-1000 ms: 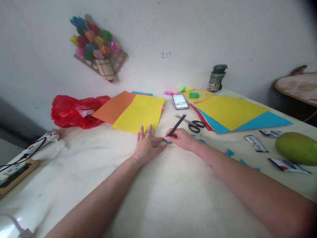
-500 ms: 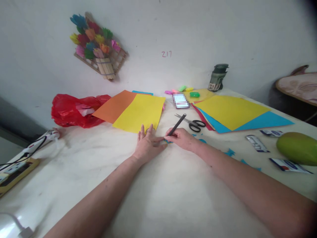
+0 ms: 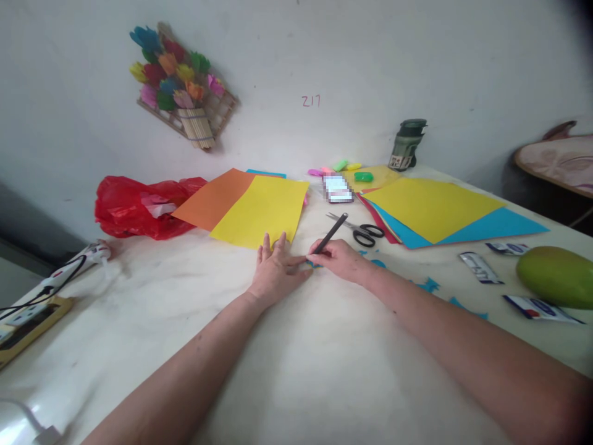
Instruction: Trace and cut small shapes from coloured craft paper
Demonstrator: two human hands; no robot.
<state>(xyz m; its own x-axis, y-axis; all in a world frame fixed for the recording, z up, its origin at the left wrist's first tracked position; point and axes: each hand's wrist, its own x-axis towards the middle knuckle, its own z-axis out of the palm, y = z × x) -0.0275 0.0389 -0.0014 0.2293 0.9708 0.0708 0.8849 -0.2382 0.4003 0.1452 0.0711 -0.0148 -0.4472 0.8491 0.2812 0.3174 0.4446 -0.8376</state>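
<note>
1. Passable between left forearm (image 3: 185,364) and right forearm (image 3: 454,324), over the table's (image 3: 324,377) near middle.
2. Open left of the left forearm, short of power strip (image 3: 37,327) and white plug (image 3: 47,435).
3. Blocked toward the far edge by red bag (image 3: 134,216), yellow sheet (image 3: 259,210), phone (image 3: 338,188).
4. Obstructed beyond the right hand (image 3: 340,259) by scissors (image 3: 369,235); rightward by blue scraps (image 3: 430,285), green fruit (image 3: 556,277).

The single head view looks forward and down across the tabletop (image 3: 152,327) from its near side. It takes in the wall (image 3: 269,49) behind.
</note>
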